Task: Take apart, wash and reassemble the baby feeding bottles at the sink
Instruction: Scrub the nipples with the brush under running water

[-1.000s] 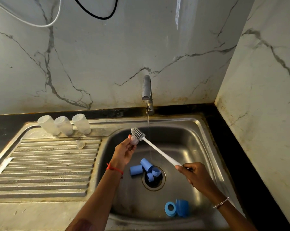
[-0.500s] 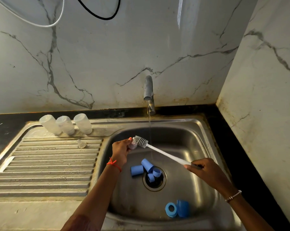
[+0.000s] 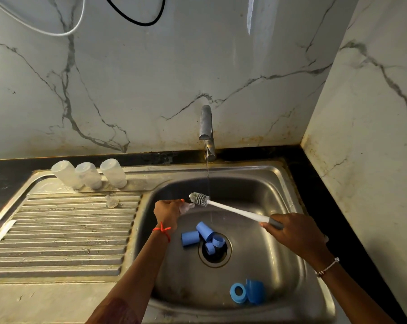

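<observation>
My left hand holds a small clear teat over the left side of the steel sink basin. My right hand grips the grey end of a white bottle brush; its grey bristle head lies just above and beside the teat. Three clear bottles stand upside down at the back of the draining board. Another clear teat lies on the board. Several blue caps and rings lie around the drain.
The tap runs a thin stream of water into the basin just right of the brush head. A blue ring and blue cap lie at the basin's front. The ribbed draining board is at left; a marble wall stands close at right.
The brush head dropped lower and moved right, from on the teat to just beside it. My right hand pulled back to the right. My left hand shifted slightly left.
</observation>
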